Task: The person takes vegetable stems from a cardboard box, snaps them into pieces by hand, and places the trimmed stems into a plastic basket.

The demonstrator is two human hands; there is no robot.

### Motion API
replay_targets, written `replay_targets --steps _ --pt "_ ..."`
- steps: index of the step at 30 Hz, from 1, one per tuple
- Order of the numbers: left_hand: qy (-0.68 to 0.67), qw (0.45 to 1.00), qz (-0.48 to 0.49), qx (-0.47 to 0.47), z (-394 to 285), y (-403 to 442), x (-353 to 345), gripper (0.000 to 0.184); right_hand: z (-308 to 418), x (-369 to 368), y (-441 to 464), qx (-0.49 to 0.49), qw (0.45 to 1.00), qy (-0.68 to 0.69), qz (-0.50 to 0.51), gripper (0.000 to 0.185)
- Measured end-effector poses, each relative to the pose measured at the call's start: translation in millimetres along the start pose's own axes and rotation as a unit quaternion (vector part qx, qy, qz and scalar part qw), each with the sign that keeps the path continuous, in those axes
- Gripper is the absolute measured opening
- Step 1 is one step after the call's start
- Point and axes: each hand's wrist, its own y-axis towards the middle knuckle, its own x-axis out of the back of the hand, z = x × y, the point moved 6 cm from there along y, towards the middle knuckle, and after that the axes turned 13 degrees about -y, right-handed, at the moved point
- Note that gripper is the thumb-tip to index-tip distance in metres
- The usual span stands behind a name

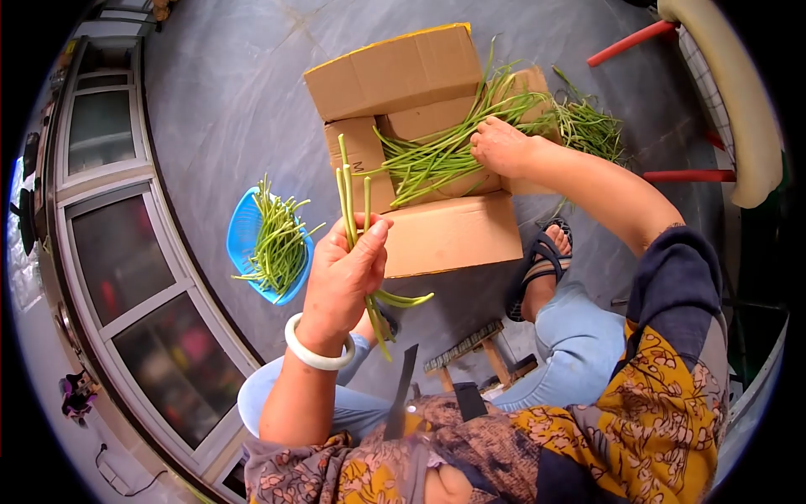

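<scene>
My left hand [351, 265], with a white bangle on its wrist, is closed round a few green stalks [346, 189] whose ends stick out above and below the fist. Long green stalks [428, 164] lie in an open cardboard box [453, 235]. Over the right part of these stalks is my right hand [497, 144], its fingers bent down onto them; the fingertips are partly hidden, so a grip cannot be made out. Left of my left hand, a blue basket [243, 227] holds a heap of shorter green pieces [280, 244].
More stalks [592, 130] spill past the box's right side onto the grey floor [227, 109]. Glass-panelled cabinets [126, 227] line the left. A padded seat with red legs [726, 101] stands at the right. Below the box is a small wooden stool [470, 346] between my legs.
</scene>
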Motion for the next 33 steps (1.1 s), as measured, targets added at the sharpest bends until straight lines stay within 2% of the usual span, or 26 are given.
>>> replay_targets --steps 2,6,9,12,15,18,19,21,24,27,30,33 --pt "0.004 1.0 0.005 0.002 0 -1 -1 0.017 -6 7 -2 -0.006 0.998 0.057 0.029 0.016" --pt "0.011 1.0 0.003 0.005 1 -1 3 0.018 -11 21 -13 -0.031 0.992 0.119 0.024 0.015" --pt "0.031 1.0 0.002 0.004 1 -1 1 0.022 -15 43 -27 -0.032 0.99 0.128 -0.044 0.013" --pt "0.068 0.997 -0.002 -0.018 -1 1 -2 0.025 -22 83 -46 -0.042 0.949 0.312 -0.029 0.014" --pt "0.122 0.99 -0.014 -0.065 -1 5 -1 0.025 -22 123 -63 0.016 0.886 0.457 -0.071 0.017" --pt "0.168 0.978 0.014 -0.124 -1 10 -3 0.026 -15 154 -76 0.008 0.841 0.541 0.019 0.022" --pt "0.15 0.979 0.014 -0.136 2 11 -4 0.025 -13 158 -77 0.024 0.833 0.553 0.0 0.023" --pt "0.136 0.982 0.073 -0.106 3 9 -11 0.025 -10 165 -78 0.056 0.815 0.575 -0.038 0.024" --pt "0.112 0.985 0.114 -0.058 4 5 -19 0.022 -9 166 -77 0.047 0.794 0.605 -0.04 0.024" --pt "0.118 0.986 0.111 -0.032 6 6 -17 0.02 -6 166 -79 0.036 0.807 0.588 -0.043 0.017" --pt "0.116 0.989 0.091 -0.014 4 4 -20 0.02 -5 176 -81 0.041 0.848 0.521 -0.09 0.012" --pt "0.102 0.992 0.077 0.0 4 3 -19 0.02 -3 173 -76 0.02 0.86 0.497 -0.11 0.016"
